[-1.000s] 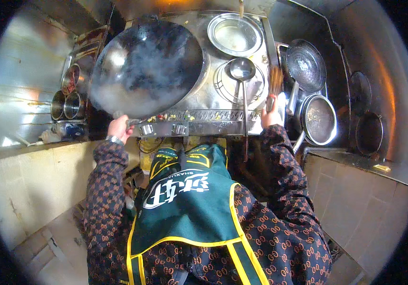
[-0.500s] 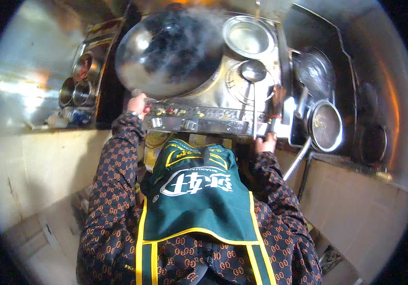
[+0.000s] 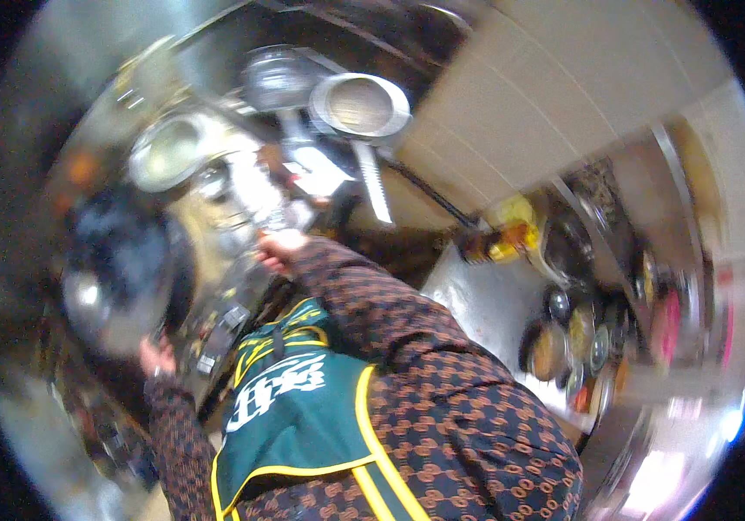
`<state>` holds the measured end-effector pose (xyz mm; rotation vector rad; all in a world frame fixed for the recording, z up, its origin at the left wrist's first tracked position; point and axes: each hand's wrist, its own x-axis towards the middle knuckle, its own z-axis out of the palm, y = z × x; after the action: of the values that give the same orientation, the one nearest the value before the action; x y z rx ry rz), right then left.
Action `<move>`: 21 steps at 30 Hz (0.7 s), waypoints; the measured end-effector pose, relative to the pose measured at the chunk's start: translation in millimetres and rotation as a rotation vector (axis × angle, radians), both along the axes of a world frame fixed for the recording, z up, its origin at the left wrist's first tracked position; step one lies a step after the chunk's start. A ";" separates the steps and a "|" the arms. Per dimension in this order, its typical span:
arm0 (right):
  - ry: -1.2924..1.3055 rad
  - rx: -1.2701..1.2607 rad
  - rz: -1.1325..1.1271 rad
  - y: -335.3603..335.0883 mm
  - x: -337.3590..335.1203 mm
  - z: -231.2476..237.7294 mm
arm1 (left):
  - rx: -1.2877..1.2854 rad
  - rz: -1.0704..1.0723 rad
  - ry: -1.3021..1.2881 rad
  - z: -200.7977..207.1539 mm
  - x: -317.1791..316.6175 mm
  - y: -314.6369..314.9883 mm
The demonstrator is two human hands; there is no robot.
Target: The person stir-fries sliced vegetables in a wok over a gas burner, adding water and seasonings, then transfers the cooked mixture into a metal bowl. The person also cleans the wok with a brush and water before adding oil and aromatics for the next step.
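Note:
My left hand (image 3: 157, 354) is closed at the near edge of a large dark wok (image 3: 116, 273), where the grip itself is blurred. The wok rests on the stove (image 3: 207, 252) at the left. Right of it, my right hand (image 3: 280, 249) has its fingers wrapped round the near end of a long thin handle, which leads to a steel ladle (image 3: 209, 181). The ladle's bowl lies on the stove top, beside a round metal pot (image 3: 167, 152) with pale contents. Motion blur smears both hands' fingertips.
Beyond my right hand are a handled strainer (image 3: 360, 106) and a wire skimmer (image 3: 278, 80). At the right stands a steel counter (image 3: 476, 295) with several small bowls (image 3: 549, 349) of ingredients and a yellow-labelled bottle (image 3: 515, 240). A tiled wall (image 3: 546, 104) rises behind.
My view has swung to the right, so the stove and wok now lie at the left and the side counter shows. Both hands keep their places at the wok and the ladle handle.

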<state>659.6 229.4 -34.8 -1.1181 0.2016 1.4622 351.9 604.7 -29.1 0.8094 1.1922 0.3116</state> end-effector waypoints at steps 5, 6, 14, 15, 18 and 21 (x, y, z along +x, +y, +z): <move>-1.194 -0.768 -0.198 13.2 -53.0 -48.6 | -0.250 0.037 -0.060 6.3 24.6 16.0; -0.978 -0.710 -0.329 4.3 -61.9 -44.1 | -0.301 0.023 -0.056 9.2 28.3 17.6; -1.098 -0.483 -0.057 -56.1 -80.1 82.6 | -0.134 -0.027 0.145 14.6 62.1 5.9; -1.109 -0.474 -0.095 -64.8 -89.4 91.8 | -0.082 -0.048 0.156 14.2 64.6 2.9; -1.158 -0.412 -0.019 -77.3 -111.9 111.1 | -0.092 0.002 0.184 12.2 69.9 -2.6; -1.211 -0.189 -0.086 -75.6 -125.0 126.7 | -0.084 -0.078 0.190 21.2 63.2 2.5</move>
<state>534.6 153.7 91.9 -1.9209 -0.4666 0.5016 415.1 607.3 -7.9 0.8232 1.3382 0.1215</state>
